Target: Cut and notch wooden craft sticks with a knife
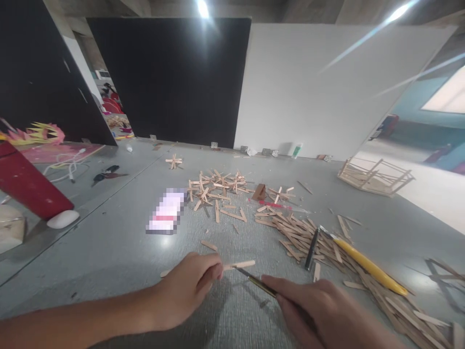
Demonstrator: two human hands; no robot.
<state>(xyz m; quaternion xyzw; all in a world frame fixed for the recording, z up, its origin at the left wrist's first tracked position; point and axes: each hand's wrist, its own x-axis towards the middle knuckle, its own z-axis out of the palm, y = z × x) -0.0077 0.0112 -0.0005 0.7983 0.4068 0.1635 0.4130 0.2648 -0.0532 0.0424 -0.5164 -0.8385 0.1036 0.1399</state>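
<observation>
My left hand [189, 286] is closed on a wooden craft stick [245, 264], whose free end points right, just above the grey table. In my right hand [312, 305] is a slim craft knife [263, 285], gripped by its handle. The knife's tip meets the stick a little to the right of my left fingers. A short stick piece [209, 245] lies beyond my left hand. To the right spreads a heap of loose sticks [298, 232], with a yellow-handled tool [370, 266] and a black cutter piece [311, 249] on it.
Small stick assemblies [218, 184] lie mid-table, near a blurred phone [167, 211]. A stick frame [376, 177] stands at the far right. Keys [106, 173], a white cable [70, 165] and a red cylinder [34, 182] are at left. Black and white panels [308, 87] close off the back.
</observation>
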